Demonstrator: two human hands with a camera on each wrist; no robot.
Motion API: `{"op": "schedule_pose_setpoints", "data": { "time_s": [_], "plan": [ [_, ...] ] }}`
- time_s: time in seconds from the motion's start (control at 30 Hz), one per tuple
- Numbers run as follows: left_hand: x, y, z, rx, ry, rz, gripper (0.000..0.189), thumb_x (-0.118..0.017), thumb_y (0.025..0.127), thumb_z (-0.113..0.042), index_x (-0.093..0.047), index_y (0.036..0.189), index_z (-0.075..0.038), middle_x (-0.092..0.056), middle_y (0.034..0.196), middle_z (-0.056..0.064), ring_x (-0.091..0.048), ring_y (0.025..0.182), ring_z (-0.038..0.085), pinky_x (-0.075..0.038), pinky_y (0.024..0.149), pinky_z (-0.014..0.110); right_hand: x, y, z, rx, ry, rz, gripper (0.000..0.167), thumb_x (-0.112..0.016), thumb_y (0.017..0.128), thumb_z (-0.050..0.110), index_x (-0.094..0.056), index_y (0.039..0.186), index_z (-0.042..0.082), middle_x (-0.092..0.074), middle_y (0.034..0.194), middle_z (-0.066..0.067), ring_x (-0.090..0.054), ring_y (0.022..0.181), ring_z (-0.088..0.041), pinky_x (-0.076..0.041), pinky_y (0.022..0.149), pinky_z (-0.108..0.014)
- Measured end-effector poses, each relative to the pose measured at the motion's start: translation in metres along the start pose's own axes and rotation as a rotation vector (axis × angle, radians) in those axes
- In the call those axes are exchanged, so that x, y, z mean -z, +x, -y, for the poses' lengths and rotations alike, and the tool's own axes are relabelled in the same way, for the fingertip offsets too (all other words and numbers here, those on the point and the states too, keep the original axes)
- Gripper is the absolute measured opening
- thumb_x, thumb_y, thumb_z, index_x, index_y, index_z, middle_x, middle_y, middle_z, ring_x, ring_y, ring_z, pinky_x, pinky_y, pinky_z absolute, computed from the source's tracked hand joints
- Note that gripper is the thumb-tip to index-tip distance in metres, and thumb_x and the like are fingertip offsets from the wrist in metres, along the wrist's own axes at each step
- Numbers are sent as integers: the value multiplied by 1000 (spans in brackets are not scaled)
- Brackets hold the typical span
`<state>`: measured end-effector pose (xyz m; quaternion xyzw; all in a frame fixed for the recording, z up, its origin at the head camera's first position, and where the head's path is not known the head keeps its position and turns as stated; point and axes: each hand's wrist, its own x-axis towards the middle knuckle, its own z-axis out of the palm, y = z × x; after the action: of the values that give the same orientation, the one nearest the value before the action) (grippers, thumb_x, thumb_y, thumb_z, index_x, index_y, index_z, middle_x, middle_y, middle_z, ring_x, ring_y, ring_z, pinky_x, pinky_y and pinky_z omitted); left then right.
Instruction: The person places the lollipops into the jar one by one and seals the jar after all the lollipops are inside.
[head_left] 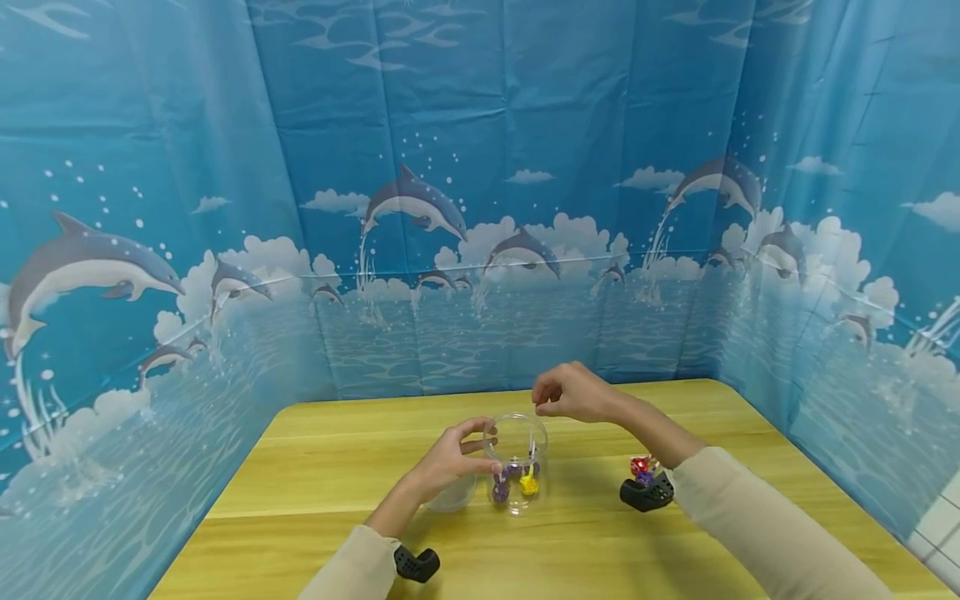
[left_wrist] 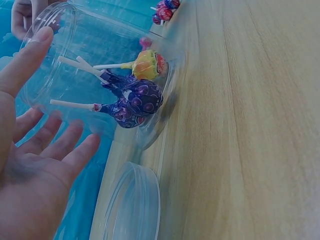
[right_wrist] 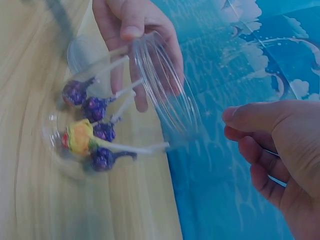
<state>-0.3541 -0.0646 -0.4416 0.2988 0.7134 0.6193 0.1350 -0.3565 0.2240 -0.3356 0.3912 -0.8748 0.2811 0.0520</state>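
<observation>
A clear plastic jar point(head_left: 515, 510) stands on the table with several purple-wrapped lollipops point(right_wrist: 102, 159) and one yellow lollipop point(head_left: 529, 485) inside, sticks toward the mouth. My left hand point(head_left: 450, 457) grips it near the rim, thumb on one side and fingers on the other, as the left wrist view also shows. Beyond the jar's mouth, slightly to the right, hovers my right hand point(head_left: 573, 393). Its fingers are curled, thumb tip close to the index fingertip, and I see nothing between them in the right wrist view point(right_wrist: 280, 150).
A round translucent lid point(left_wrist: 134, 205) lies on the wooden table point(head_left: 322, 467), left of the jar. Red and purple lollipops point(head_left: 642, 468) lie to the right, partly behind the right wrist's black camera mount point(head_left: 647, 493). A dolphin-print curtain point(head_left: 480, 325) borders the table's back and sides.
</observation>
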Motion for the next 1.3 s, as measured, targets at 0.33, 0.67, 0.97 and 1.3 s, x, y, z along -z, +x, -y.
{"op": "schedule_pose_setpoints", "data": {
  "time_s": [0.33,0.67,0.97,1.3],
  "plan": [
    [1,0,1,-13,-22,18,70,-78,95,-12,-42,155,-2,-49,147,15,-43,141,43,-55,98,40,21,-22,-10,-68,-14,-16,6,-77,96,16,-77,95,10,-72,88,8,-68,80,-10,-58,70,-31],
    [1,0,2,-23,4,14,72,-79,95,-17,-43,155,-3,-49,148,13,-46,140,42,-54,100,42,34,-48,-22,-87,-40,-44,6,-76,96,14,-76,96,8,-74,88,6,-70,79,-11,-59,70,-31],
    [1,-1,0,-15,9,6,66,-76,96,-8,-44,155,-6,-50,148,11,-47,140,39,-54,100,42,44,-74,-28,-164,-51,-50,4,-74,97,12,-76,98,8,-75,89,0,-69,77,-14,-57,70,-33],
    [2,0,4,-16,-14,18,71,-79,95,-12,-43,155,-4,-48,149,13,-44,141,42,-54,99,41,42,-106,-50,-237,-10,-51,6,-74,97,11,-74,98,5,-70,77,7,-67,70,-13,-54,63,-30]
  ]
}}
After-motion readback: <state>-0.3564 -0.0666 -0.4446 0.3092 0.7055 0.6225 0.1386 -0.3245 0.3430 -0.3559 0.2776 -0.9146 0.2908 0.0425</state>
